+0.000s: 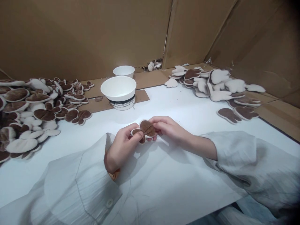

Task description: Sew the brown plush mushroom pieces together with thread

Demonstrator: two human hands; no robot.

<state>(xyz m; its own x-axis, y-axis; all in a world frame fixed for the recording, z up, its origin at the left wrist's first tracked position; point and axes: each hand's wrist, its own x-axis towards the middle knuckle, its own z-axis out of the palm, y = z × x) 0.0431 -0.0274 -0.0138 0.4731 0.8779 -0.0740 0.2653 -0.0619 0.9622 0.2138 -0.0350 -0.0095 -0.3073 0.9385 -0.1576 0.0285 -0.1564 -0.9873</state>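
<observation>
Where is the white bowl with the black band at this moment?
In the head view, the banded bowl stands left of centre, in front of the other bowl and beyond the left hand.

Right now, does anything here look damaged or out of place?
Yes: the cardboard wall has a ragged hole low down, right of the rear bowl, with pale pieces showing through, so it looks torn. A loose thread seems to dangle from the front bowl.

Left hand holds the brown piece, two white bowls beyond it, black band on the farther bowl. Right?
One error: the black band is on the nearer bowl, not the farther bowl; see the head view. The left hand does hold the brown piece, with two white bowls beyond it.
</observation>
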